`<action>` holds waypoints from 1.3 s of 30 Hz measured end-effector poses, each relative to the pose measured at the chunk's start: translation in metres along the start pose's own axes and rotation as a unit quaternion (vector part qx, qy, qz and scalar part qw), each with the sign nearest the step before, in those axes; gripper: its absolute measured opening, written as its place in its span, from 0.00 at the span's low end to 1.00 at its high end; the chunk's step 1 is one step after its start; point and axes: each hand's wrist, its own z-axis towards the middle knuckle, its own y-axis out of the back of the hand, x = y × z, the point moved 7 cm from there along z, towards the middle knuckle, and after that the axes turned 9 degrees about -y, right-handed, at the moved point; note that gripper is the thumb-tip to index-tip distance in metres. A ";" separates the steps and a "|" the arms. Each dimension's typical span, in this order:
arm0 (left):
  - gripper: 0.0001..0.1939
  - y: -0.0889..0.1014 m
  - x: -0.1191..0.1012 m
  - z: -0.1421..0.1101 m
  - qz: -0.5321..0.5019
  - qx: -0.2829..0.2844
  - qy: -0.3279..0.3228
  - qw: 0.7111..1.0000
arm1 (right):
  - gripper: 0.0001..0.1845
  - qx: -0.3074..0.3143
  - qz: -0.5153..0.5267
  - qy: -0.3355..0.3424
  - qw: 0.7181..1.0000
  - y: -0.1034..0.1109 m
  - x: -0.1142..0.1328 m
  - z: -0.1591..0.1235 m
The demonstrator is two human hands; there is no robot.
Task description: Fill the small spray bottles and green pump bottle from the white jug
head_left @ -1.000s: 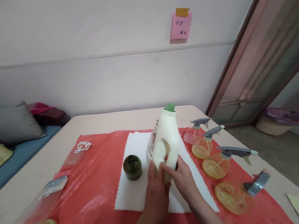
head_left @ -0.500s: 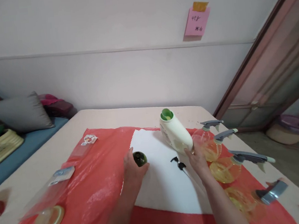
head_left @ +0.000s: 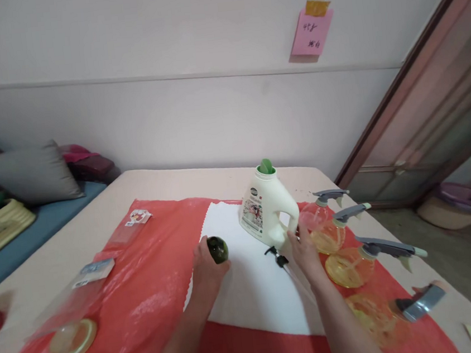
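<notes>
My left hand (head_left: 207, 262) is wrapped round a small dark green bottle (head_left: 218, 249) whose open mouth faces up toward me. To the right, a large cream jug (head_left: 260, 210) stands upright on the white cloth (head_left: 248, 298), with a green spout in its neck and a printed label. Its handle shows on the right side. Just by the handle's lower end is my right hand (head_left: 305, 250), thumb and fingers apart; contact with the jug is hard to make out. A black pump head with a clear tube (head_left: 281, 258) lies on the cloth between my hands.
Several yellow and pink spray bottles with grey trigger heads (head_left: 352, 265) line the right side. Red plastic sheeting (head_left: 153, 275) covers the table. Clear packets (head_left: 98, 272) and a round lid (head_left: 74, 340) lie left. A pink note (head_left: 311, 34) hangs on the wall.
The jug has gone from tilted to upright on the cloth, and its handle now shows. My right hand has loosened at the handle. The left hand keeps the green bottle.
</notes>
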 end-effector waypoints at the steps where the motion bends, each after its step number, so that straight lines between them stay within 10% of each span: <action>1: 0.46 -0.001 0.000 0.001 0.004 0.005 -0.002 1.000 | 0.25 0.008 -0.018 -0.003 1.000 -0.001 0.001 0.000; 9: 0.45 -0.001 -0.001 0.002 0.014 0.008 0.005 1.000 | 0.21 0.047 -0.257 -0.100 0.960 0.021 0.003 -0.021; 17: 0.41 0.000 -0.014 0.001 0.004 -0.003 -0.013 1.000 | 0.03 0.157 -0.336 -0.077 0.925 -0.012 0.011 -0.044; 23: 0.44 -0.006 -0.035 -0.019 -0.028 0.044 -0.050 0.997 | 0.11 0.109 -0.209 -0.019 0.972 0.004 0.051 -0.042; 26: 0.44 -0.016 -0.041 -0.029 -0.015 0.096 -0.050 0.994 | 0.17 0.035 0.032 0.002 0.999 0.028 0.078 -0.050; 29: 0.44 -0.027 -0.044 -0.036 0.010 0.128 -0.060 0.990 | 0.20 -0.008 0.299 0.002 0.954 0.043 0.091 -0.062; 39: 0.42 -0.030 -0.043 -0.034 0.079 0.097 -0.104 0.987 | 0.19 0.032 0.283 0.042 0.958 0.025 0.117 -0.085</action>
